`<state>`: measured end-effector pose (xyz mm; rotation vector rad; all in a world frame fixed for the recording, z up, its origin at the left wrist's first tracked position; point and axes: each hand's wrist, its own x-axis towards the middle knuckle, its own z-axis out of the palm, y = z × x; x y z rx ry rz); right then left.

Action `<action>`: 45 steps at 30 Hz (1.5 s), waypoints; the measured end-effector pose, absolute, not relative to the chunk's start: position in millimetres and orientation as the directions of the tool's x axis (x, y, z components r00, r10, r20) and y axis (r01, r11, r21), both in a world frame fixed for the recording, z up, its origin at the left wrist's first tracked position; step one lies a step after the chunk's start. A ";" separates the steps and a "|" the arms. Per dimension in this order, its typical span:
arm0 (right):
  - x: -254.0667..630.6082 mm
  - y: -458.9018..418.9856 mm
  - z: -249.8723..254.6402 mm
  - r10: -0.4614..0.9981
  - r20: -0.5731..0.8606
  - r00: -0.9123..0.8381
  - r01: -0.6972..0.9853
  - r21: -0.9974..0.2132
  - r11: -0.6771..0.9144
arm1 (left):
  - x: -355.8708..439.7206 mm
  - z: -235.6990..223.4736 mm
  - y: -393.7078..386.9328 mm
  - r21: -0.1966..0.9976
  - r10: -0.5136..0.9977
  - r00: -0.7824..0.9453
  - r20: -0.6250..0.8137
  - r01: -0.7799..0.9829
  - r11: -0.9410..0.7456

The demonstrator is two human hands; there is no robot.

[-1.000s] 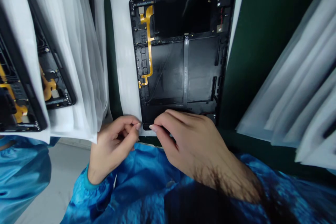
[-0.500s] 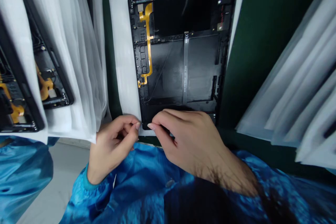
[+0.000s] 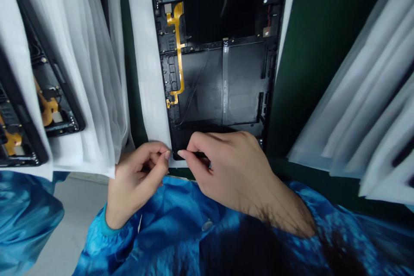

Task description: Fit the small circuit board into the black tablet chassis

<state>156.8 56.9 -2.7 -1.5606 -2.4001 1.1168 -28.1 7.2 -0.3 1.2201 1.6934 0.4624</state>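
Note:
A black tablet housing (image 3: 207,84) lies flat, its inside facing up, with an orange flex cable (image 3: 180,58) along its left side and a grey ribbon strip down its middle. White foam sheet (image 3: 142,64) shows beneath it. My right hand (image 3: 229,159) is over the near edge, thumb and forefinger pinched together close to the near left corner, and it hides part of that edge. Just left of the same corner, my left hand (image 3: 142,181) pinches thumb against forefinger. Whatever either pinch holds, if anything, is too small to make out.
At left, more tablet housings (image 3: 61,73) lean between white foam sheets (image 3: 97,86). Another stack of foam sheets (image 3: 346,108) stands at right, with dark parts showing between. The surface underneath is a dark green mat (image 3: 310,60). A blue sleeve (image 3: 29,220) shows at lower left.
The whole view has shifted slightly, so the housing and the stacks appear a little further left. Both hands keep their pinches near the corner, with hardly any movement against the housing.

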 end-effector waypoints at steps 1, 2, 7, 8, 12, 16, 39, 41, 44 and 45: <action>156.3 57.2 -2.1 0.816 -0.323 -0.479 0.772 -0.597 0.217 | -28.3 -0.5 7.0 0.745 0.878 -0.035 -0.477 0.513 0.426; 155.8 57.4 -1.5 0.817 -0.325 -0.477 0.776 -0.592 0.218 | -28.4 -0.7 6.7 0.747 0.878 -0.034 -0.477 0.512 0.425; 154.2 58.6 0.9 0.817 -0.316 -0.482 0.788 -0.564 0.247 | -28.2 -1.3 5.3 0.745 0.886 -0.040 -0.462 0.524 0.412; 154.1 59.0 1.0 0.814 -0.314 -0.489 0.785 -0.565 0.255 | -27.9 -1.2 5.3 0.745 0.888 -0.039 -0.457 0.528 0.407; 154.2 60.0 0.3 0.808 -0.298 -0.508 0.774 -0.570 0.276 | -27.0 -1.0 5.5 0.744 0.892 -0.044 -0.449 0.535 0.401; 154.2 59.7 -0.1 0.814 -0.290 -0.502 0.780 -0.558 0.282 | -26.6 -1.5 5.9 0.742 0.891 -0.053 -0.451 0.532 0.408; 164.3 64.2 -5.6 0.769 -0.301 -0.564 0.670 -0.711 0.214 | -25.8 -2.1 6.8 0.754 0.895 -0.054 -0.442 0.519 0.403; 163.5 63.3 -6.6 0.776 -0.288 -0.562 0.672 -0.705 0.225 | -25.6 -2.1 6.8 0.751 0.895 -0.056 -0.442 0.522 0.404; 163.4 63.8 -7.4 0.778 -0.281 -0.562 0.669 -0.708 0.227 | -25.2 -2.6 5.9 0.748 0.893 -0.068 -0.445 0.519 0.412; 163.4 64.1 -7.6 0.777 -0.282 -0.562 0.668 -0.709 0.226 | -25.2 -2.7 5.5 0.748 0.892 -0.071 -0.446 0.518 0.415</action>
